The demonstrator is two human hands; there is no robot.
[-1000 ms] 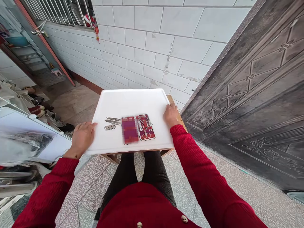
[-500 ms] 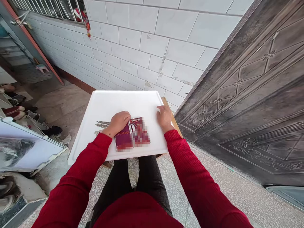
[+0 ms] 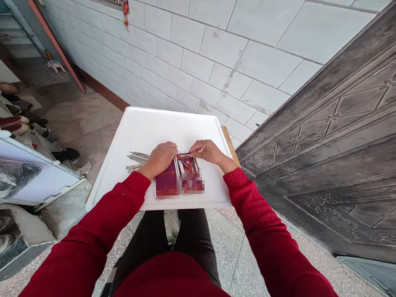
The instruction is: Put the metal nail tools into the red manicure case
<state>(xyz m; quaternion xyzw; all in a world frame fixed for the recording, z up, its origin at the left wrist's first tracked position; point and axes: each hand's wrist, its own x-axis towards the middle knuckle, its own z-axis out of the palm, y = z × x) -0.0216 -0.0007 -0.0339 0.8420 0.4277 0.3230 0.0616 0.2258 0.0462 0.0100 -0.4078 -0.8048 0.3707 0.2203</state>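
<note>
One open case (image 3: 168, 181), left hand (image 3: 161, 158) and right hand (image 3: 209, 152) at its top, grips unclear

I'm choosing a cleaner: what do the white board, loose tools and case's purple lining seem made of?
White board: probably smooth plastic, from its even surface and rounded rim.
Loose tools: likely polished metal, from their silvery sheen.
Purple lining: matte fabric or leatherette; its dull look fits either.

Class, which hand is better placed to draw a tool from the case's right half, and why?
Probably the right hand: it is at the top edge of the right half of the case, beside the inner tools. The left hand lies over part of the left half, nearer the loose tools.
</note>
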